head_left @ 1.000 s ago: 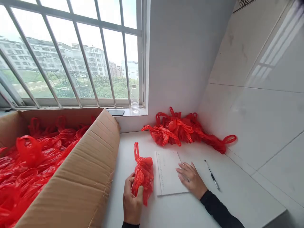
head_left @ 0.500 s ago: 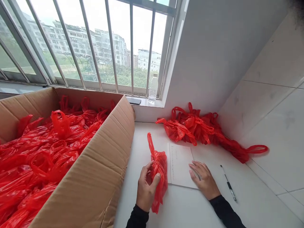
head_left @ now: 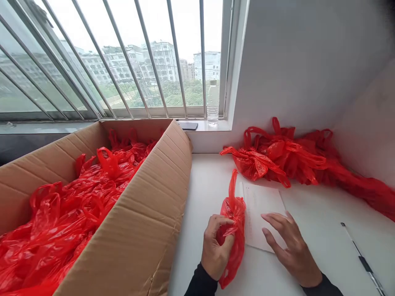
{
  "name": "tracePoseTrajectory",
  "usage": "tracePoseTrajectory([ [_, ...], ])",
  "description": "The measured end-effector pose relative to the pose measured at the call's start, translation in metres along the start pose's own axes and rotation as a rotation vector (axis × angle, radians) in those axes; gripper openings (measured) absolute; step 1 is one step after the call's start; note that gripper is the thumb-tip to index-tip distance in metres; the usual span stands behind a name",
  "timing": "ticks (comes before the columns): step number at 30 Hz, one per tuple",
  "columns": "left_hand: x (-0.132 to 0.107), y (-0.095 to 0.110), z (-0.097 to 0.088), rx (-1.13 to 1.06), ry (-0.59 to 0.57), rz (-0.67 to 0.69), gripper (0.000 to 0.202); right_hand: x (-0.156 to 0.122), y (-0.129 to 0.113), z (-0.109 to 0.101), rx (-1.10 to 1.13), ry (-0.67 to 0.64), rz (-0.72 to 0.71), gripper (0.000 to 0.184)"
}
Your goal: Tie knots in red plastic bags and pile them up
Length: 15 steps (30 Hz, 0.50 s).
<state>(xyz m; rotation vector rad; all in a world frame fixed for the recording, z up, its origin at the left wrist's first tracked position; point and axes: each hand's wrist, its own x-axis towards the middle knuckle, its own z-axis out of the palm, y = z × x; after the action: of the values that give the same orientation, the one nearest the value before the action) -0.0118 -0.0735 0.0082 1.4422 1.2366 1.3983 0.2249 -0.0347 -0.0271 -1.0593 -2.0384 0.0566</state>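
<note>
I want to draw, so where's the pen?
In the head view, the pen lies at the lower right on the white tabletop, to the right of the right hand.

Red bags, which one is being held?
The bag just left of the paper, gripped by the left hand; the others lie in the box or heaped by the wall.

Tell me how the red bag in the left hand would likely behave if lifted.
The red bag would probably flex and flop, since its film looks thin and creased. Its glossy surface suggests it could be a little slippery in the left hand. It seems unlikely to roll freely, given its uneven, crumpled shape.
</note>
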Motion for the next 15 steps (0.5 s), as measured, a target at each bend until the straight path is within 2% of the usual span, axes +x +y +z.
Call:
tracePoseTrajectory([
  [4, 0.002, 0.001, 0.001, -0.044, -0.061, 0.037, 0.02, 0.026, -0.021, 0.023, 0.115, -0.036, -0.06, 0.047],
  [8, 0.011, 0.0, -0.002, -0.121, -0.084, 0.017, 0.01, 0.048, -0.027, 0.037, 0.178, -0.014, -0.041, 0.031],
  [11, 0.02, 0.0, -0.006, -0.188, -0.008, -0.04, 0.011, 0.053, -0.026, 0.037, 0.21, 0.037, 0.04, 0.019],
  [15, 0.028, -0.005, -0.01, -0.246, 0.148, -0.094, 0.014, 0.054, -0.025, 0.03, 0.257, 0.111, 0.233, 0.013],
])
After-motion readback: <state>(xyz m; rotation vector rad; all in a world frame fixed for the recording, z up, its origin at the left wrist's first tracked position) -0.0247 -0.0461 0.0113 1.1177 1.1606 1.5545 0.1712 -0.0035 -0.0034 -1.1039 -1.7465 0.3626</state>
